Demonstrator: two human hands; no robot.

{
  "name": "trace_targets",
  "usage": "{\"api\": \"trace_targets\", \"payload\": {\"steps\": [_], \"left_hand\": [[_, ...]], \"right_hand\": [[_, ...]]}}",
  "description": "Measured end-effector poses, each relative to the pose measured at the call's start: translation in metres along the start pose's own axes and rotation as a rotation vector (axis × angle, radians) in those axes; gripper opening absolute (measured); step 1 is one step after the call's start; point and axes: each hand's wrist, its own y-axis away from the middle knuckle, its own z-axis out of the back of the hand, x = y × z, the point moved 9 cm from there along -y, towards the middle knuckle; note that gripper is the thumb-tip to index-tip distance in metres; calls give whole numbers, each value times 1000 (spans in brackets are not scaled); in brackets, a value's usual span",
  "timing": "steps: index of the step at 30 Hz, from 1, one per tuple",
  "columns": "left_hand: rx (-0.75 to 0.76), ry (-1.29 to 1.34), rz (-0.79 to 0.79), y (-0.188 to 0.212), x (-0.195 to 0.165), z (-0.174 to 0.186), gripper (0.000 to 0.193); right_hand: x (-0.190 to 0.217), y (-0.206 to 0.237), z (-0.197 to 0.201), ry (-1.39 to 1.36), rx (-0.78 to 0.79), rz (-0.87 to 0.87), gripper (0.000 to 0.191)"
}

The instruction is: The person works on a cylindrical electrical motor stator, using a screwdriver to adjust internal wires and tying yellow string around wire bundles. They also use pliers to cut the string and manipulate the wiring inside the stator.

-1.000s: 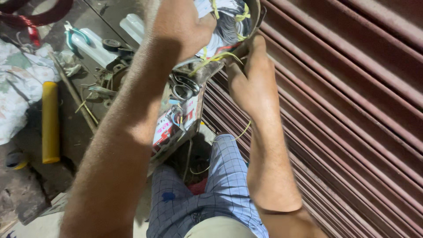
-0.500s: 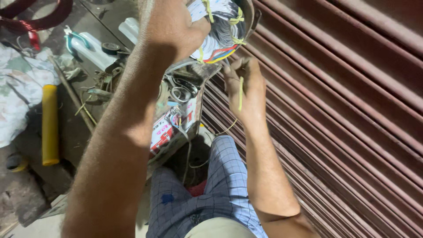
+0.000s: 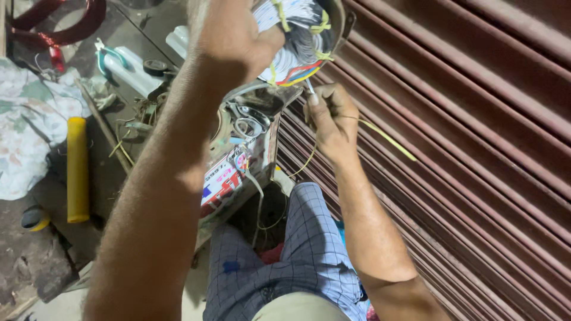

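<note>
The right hand (image 3: 333, 122) pinches a thin yellow string (image 3: 389, 139) that runs down and out to the right. The white wire bundle (image 3: 294, 35) sits just above it, and the left hand (image 3: 235, 35) grips that bundle tight.

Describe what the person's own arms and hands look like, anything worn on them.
Both arms are bare from the elbow down: no sleeves, gloves, watch or rings show. The left hand and left forearm carry visible hair; the right hand and right forearm show little. Blue checked cloth covers the lap below them.
</note>
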Motion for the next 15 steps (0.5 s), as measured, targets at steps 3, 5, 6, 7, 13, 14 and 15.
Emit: {"api": "trace_targets", "payload": {"steps": [3,5,6,7,13,14,15], "left_hand": [[-6,21,-31,-3,-5,1,34],[46,22,37,-3,0,-2,33],[57,53,63,-2,2,-3,33],[65,82,82,-2,3,-4,33],[-48,24,-25,-3,-10,-4,34],[-37,5,-8,-3,-9,-6,33],[-35,-7,4,-4,-8,-8,32]], "right_hand": [[0,1,1,47,-27,-16,14],[-6,1,3,31,-44,-72,14],[-9,-1,6,28,-52,-104,14],[-8,-3,5,6,-24,-75,14],[-5,-20,12,-88,65,-18,13],[1,-21,11,-59,82,19,13],[8,-21,10,-27,99,50,14]]}}
